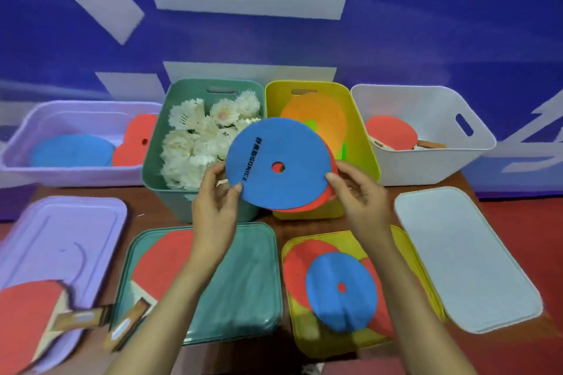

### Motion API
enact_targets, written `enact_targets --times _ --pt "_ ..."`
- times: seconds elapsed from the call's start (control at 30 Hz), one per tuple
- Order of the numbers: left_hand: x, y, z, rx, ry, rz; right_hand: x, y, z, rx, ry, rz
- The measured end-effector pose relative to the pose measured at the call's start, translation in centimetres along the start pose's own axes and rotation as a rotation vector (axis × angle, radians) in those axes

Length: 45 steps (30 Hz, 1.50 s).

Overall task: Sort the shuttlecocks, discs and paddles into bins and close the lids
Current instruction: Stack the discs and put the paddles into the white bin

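Roughly half sorted: left hand (213,207) and right hand (361,195) each hold the blue disc (280,161) in a pinching grip at centre; paddles (30,313), discs (341,289) and all lids (463,259) wait below.

A matt, felt-like surface is shown by the blue disc (278,163); smooth plastic is seen in the green bin (158,161); feathery white shuttlecocks (195,143); wooden paddle handles (79,318).

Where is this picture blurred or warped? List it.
Head view: wide-angle warp bows the white bin and purple lid outward at the edges; the paddle on that lid is smeared; the blue disc in the left hand and right hand is sharp, print legible; light is even, without hard shadows.
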<state>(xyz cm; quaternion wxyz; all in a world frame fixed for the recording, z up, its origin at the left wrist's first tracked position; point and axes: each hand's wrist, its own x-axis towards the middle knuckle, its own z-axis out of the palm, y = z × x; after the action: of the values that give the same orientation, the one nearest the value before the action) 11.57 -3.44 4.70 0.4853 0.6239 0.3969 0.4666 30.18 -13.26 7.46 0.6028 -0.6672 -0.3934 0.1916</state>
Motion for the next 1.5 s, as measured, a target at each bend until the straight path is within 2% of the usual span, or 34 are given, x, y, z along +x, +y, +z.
enact_targets --times 0.17,0.3,0.4,0.57,0.8,0.9,1.07,1.17,1.27,1.33,1.5 --pt "4.4 -1.7 -12.7 -0.044 0.063 -0.087 1.3 -3.8 11.6 -0.049 -0.173 0.043" --pt "8.1 -2.9 -22.9 -0.096 0.302 -0.138 2.8 -6.5 20.3 -0.076 -0.086 0.003" --pt "10.4 -4.5 -29.3 -0.08 0.469 -0.174 4.7 -7.1 25.3 -0.195 -0.008 -0.056" --pt "13.2 -6.4 -35.1 0.051 0.574 -0.212 7.2 -7.4 32.2 -0.347 -0.026 -0.134" --pt "19.7 -9.3 -38.4 0.33 0.428 -0.282 9.3 -6.6 39.9 -0.648 -0.164 -0.264" --pt "22.6 -11.4 -38.7 0.428 0.37 -0.297 10.5 -5.0 42.5 -0.696 -0.235 -0.2" --pt "26.5 -14.6 -38.4 0.678 0.164 -0.333 13.6 -2.2 45.7 -0.905 -0.36 -0.017" --pt "27.7 -16.8 -38.3 0.748 0.087 -0.38 15.0 -0.3 46.7 -0.965 -0.42 0.054" --pt "28.4 -18.0 -37.8 0.844 0.013 -0.349 15.9 1.4 46.9 -1.064 -0.454 0.122" --pt "28.9 -18.2 -37.3 0.93 -0.051 -0.319 16.3 2.1 46.6 -1.143 -0.471 0.132" --pt "29.3 -19.6 -36.9 1.084 -0.271 -0.272 15.9 3.1 46.6 -1.275 -0.58 0.015"
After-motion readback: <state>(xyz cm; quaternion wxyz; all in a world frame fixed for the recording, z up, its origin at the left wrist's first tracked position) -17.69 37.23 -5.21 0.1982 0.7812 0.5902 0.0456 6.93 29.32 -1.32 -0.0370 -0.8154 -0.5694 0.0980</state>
